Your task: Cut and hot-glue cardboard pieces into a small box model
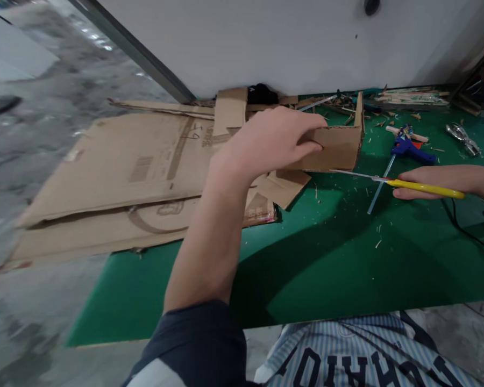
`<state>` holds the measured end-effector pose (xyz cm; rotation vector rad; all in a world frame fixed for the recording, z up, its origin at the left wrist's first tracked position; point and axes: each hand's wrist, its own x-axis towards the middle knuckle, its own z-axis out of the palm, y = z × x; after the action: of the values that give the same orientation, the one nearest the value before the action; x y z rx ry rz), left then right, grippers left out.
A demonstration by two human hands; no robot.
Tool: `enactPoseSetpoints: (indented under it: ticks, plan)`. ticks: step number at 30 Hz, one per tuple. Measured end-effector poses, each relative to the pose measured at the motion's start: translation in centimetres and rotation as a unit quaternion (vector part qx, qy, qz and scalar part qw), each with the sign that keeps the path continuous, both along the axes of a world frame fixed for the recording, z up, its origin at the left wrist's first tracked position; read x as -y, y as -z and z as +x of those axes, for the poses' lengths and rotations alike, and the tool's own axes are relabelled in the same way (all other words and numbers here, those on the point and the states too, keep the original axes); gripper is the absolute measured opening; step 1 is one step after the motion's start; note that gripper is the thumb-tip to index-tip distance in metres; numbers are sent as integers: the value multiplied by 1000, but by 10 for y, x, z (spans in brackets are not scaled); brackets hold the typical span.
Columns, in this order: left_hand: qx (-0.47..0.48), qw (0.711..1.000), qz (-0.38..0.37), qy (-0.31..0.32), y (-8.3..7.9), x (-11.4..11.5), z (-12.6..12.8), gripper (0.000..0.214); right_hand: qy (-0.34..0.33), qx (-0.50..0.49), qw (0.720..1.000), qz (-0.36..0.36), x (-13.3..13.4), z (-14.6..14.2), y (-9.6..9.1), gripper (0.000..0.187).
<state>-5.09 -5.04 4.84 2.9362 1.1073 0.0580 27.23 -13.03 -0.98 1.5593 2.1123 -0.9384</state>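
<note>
My left hand (272,141) is closed over the top edge of a folded cardboard piece (341,148) that stands upright on the green mat (331,252). My right hand (439,180) lies low on the mat to the right and grips a yellow-handled cutting tool (423,187). Its thin metal blade points left toward the base of the cardboard piece. Small cardboard offcuts (280,185) lie under my left wrist.
A big flattened cardboard box (116,177) hangs over the mat's left edge onto the grey floor. A blue glue gun (411,149), pliers (463,137), a thin rod (381,185), sticks and scraps lie at the back right. A black cable (465,231) runs at the right. A white wall stands behind.
</note>
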Motion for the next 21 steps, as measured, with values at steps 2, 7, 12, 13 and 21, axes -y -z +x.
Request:
enactPoseSetpoints:
  ticks: [2,7,12,13,21]
  plan:
    - [5,1000,-17,4,4,-1,2,28,-5,0,1000,-8,-2,-1,-1,76]
    - [29,999,-43,3,6,-5,2,26,3,3,1000,-22,-7,-3,-1,79]
    - [43,998,-45,9,5,-6,0,27,10,3,999,-34,-11,-2,4,76]
    - [40,998,-43,10,5,-6,0,26,10,4,999,-30,-11,-3,6,76]
    - [40,998,-54,7,4,-8,-3,24,-18,-16,1000,0,-14,-10,10,75]
